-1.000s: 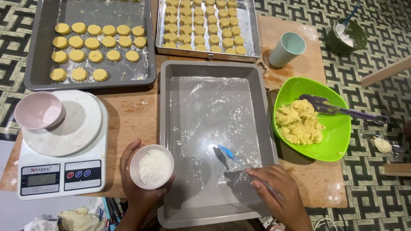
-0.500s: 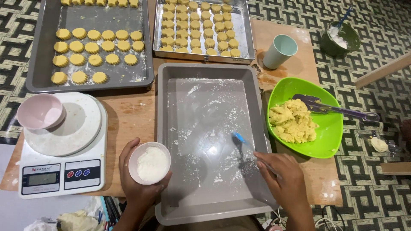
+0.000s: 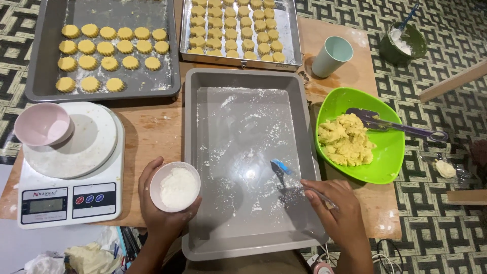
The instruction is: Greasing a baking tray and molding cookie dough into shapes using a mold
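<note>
On the wooden board [image 3: 152, 127] over patterned floor [image 3: 446, 66] — my left hand [image 3: 162, 213] cups the flour bowl [image 3: 175, 186], fingers curled round it; my right hand [image 3: 340, 213] pinches the blue brush [image 3: 284, 170] inside the grey floured tray [image 3: 243, 152].

An empty tray [image 3: 243, 127] lies mid-surface [image 3: 152, 132], the scale [image 3: 71, 167] to its left, the dough bowl [image 3: 385, 152] to its right, two cookie trays [image 3: 45, 91] [image 3: 291, 35] behind it, a cup [image 3: 331, 56] beside them.
</note>
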